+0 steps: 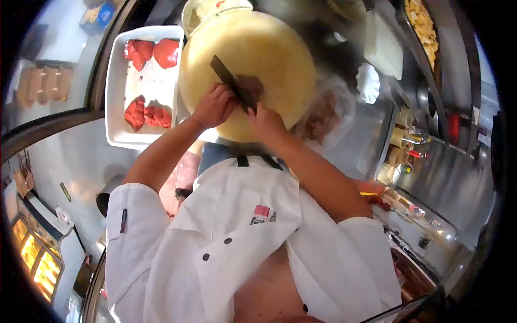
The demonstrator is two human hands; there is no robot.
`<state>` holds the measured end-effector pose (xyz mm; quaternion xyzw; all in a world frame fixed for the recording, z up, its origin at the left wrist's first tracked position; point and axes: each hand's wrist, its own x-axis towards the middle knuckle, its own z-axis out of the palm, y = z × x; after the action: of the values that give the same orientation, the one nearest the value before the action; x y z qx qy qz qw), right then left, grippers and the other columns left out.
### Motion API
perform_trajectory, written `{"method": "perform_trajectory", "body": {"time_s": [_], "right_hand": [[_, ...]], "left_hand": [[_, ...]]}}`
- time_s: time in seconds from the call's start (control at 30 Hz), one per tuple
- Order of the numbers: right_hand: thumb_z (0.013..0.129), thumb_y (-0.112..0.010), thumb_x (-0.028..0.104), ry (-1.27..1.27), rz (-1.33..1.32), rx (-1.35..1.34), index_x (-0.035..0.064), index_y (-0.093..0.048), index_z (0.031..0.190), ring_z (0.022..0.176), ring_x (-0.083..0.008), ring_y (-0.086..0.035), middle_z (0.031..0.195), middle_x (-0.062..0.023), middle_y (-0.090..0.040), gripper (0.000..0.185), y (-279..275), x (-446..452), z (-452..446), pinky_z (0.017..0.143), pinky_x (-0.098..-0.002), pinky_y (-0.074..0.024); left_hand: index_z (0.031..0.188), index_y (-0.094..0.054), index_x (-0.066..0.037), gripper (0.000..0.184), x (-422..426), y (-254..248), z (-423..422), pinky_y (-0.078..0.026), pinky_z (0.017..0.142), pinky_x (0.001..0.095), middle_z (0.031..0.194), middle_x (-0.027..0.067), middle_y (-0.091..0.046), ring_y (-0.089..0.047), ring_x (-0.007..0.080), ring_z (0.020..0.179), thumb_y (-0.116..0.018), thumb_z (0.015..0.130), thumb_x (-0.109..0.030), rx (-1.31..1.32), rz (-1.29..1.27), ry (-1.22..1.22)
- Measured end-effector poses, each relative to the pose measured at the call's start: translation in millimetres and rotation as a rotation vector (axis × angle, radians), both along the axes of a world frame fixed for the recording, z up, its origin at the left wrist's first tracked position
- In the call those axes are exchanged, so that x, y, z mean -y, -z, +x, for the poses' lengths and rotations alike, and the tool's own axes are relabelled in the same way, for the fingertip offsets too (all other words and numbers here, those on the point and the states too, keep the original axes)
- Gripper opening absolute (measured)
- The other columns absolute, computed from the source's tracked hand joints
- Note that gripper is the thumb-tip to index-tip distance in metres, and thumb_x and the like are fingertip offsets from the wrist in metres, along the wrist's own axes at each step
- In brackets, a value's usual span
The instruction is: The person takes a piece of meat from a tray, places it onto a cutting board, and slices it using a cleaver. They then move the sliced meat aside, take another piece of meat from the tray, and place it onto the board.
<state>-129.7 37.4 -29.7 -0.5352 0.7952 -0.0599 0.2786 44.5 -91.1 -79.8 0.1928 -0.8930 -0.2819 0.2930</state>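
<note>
A thick round cutting board (280,48) lies in front of me. My right hand (267,125) is closed around the handle of a dark-bladed cleaver (229,78), whose blade points away and to the left across the board. Against the blade's left side rests my left hand (214,106), its fingers curled and pressed together. Whatever lies under those fingers is hidden. On the blade's right side sits a small pile of dark reddish-brown meat (251,86), partly covered by the blade.
Left of the board, a white tray (112,99) holds several red pieces of meat (166,53). A clear plastic bag (323,116) of pale meat touches the right side. Beyond are a white bowl (188,16), a fluted white dish (368,83) and a white block (383,46).
</note>
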Motion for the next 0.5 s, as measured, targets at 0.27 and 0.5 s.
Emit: {"method": "perform_trajectory", "body": {"time_s": [0.27,0.5], "right_hand": [[0.103,-0.054,0.037,0.0,-0.035,0.006,0.0021,-0.06,0.103,0.081,-0.05,-0.067,0.085,-0.0284,-0.069,0.035,-25,9,-12,0.075,-0.0596,-0.0531],[0.105,-0.049,0.033,0.013,0.173,0.027,0.001,-0.058,0.115,0.087,-0.0499,-0.068,0.092,-0.0288,-0.07,0.035,-73,-11,-18,0.079,-0.0603,-0.0529]], "left_hand": [[0.104,-0.065,-0.006,0.017,-8,-6,-1,-0.053,0.088,0.0449,0.109,0.0165,-0.062,-0.059,0.0397,0.104,-0.068,0.088,-0.009,-0.016,0.009,-0.055],[0.108,-0.071,-0.01,0.02,-11,11,5,-0.054,0.092,0.0421,0.116,0.0128,-0.064,-0.06,0.0354,0.109,-0.069,0.089,-0.011,-0.01,-0.085,-0.03]]}}
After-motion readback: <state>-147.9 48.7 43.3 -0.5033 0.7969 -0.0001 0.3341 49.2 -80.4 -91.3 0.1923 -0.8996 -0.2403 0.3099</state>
